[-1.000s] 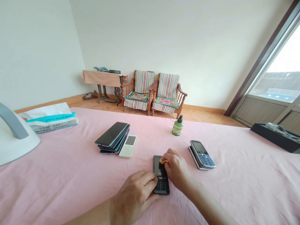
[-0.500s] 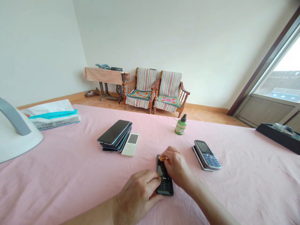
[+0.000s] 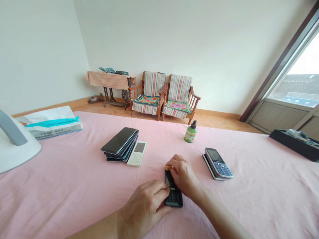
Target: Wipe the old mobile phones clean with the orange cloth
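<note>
A black keypad phone (image 3: 174, 198) lies face up on the pink cloth, its keys towards me. My left hand (image 3: 147, 202) is closed on its left edge, fingertips resting on the phone's face. In my right hand (image 3: 179, 171) a small orange-yellow cloth (image 3: 168, 167) is pinched, pressed at the far end of the phone's screen. Part of the screen is hidden behind the right hand. Ahead and left lie a white keypad phone (image 3: 137, 153) and a stack of dark smartphones (image 3: 120, 141). To the right, a blue-grey keypad phone (image 3: 219, 163) rests on another phone.
A green spray bottle (image 3: 190, 132) stands near the table's far edge. Left are a tissue pack (image 3: 53, 122) and a white object with a grey handle (image 3: 17, 142). A black tray (image 3: 294, 144) sits far right. Two wooden chairs (image 3: 178, 96) stand beyond the table.
My right hand has slid the cloth slightly towards the phone's far left corner. My left hand keeps its hold. The whole view has shifted a little.
</note>
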{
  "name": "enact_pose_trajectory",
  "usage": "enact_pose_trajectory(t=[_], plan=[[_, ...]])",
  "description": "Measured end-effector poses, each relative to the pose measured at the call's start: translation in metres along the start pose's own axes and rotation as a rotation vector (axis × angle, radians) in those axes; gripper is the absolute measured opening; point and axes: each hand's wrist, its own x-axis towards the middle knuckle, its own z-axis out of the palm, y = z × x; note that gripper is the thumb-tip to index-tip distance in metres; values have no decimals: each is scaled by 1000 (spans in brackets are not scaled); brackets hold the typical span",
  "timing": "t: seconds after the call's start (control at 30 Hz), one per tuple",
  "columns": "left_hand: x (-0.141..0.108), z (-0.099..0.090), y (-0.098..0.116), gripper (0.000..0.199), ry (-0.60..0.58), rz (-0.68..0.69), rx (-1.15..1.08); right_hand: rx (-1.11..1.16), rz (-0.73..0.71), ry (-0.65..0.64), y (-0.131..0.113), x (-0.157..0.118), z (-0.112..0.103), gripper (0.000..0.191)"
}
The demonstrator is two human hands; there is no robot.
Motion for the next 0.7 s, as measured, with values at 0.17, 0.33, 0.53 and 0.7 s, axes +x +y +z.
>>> enact_pose_trajectory(t=[0.17, 0.33, 0.53, 0.7], plan=[[-1, 1, -2, 27, 0, 4, -22, -18, 29, 30, 7, -2, -4, 27], [0, 0, -1, 26, -9, -20, -3, 14, -45, -5, 2, 0, 0, 29], [1, 0, 0, 27, 4, -4, -3, 6, -13, 19, 8, -2, -2, 28], [1, 3, -3, 23, -22, -31, -20, 16, -47, 9, 2, 0, 3, 28]])
